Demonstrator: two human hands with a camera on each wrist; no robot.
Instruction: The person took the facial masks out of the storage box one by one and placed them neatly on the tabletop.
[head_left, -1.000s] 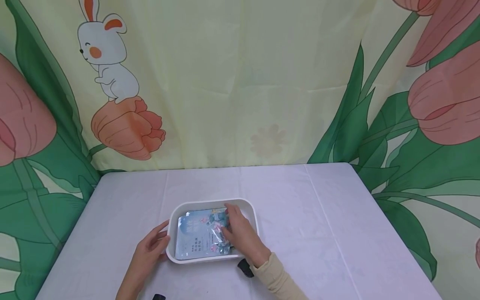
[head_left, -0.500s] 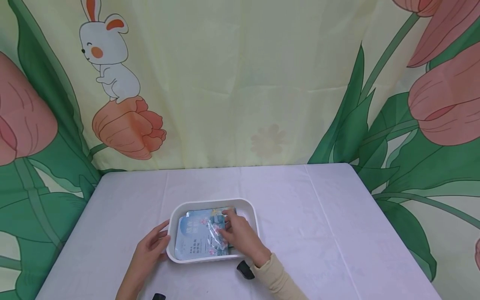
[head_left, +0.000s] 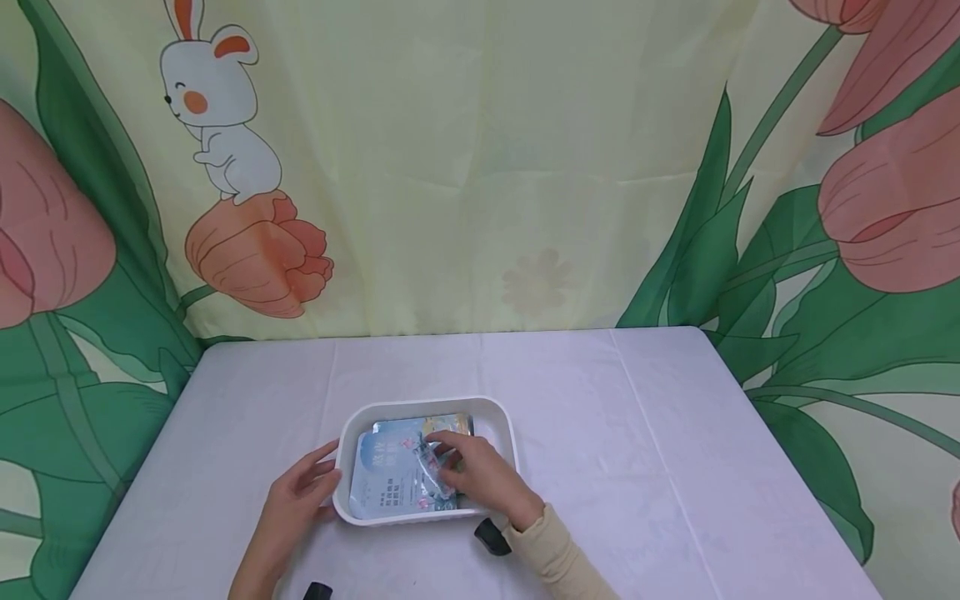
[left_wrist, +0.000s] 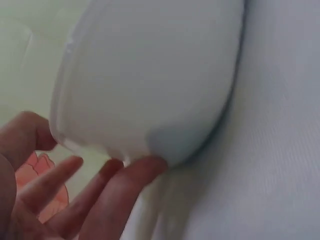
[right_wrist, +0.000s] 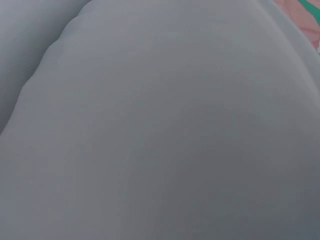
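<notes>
My left hand [head_left: 298, 487] is at the left end of the white tray [head_left: 491, 421], thumb and fingers spread apart and slightly bent, tips against the outside of the end wall. Left wrist view agrees: one fingertip at the rim, another finger [left_wrist: 127, 195] lower down by the bottom corner. Touching the tray there, fingers not wrapped round it.

My right hand [head_left: 480, 471] is over the right part of the tray, above the packets, forefinger and thumb bent with a small gap showing between them. Tips are right at the shiny, crinkled surface of the front blue packet [head_left: 382, 475] — can't tell whether they pinch it or only touch it. The other fingers are tucked behind and partly hidden.

The packets lie flat inside the tray, toward its left side: the front one has dark printed characters and pink flowers, and the back packet [head_left: 450, 423] peeks out along the far edge, yellowish at its right corner. A white strip of tray floor shows to their right.

Tray sits on the white tablecloth [head_left: 615, 467]. Beige sleeve [head_left: 558, 554] on my right arm, one small black piece [head_left: 492, 536] just beside that wrist, another black piece [head_left: 318, 591] at the bottom edge near my left forearm. Behind the table — pale yellow backdrop [head_left: 480, 167], printed rabbit [head_left: 240, 158] on an orange-pink tulip [head_left: 255, 258].
</notes>
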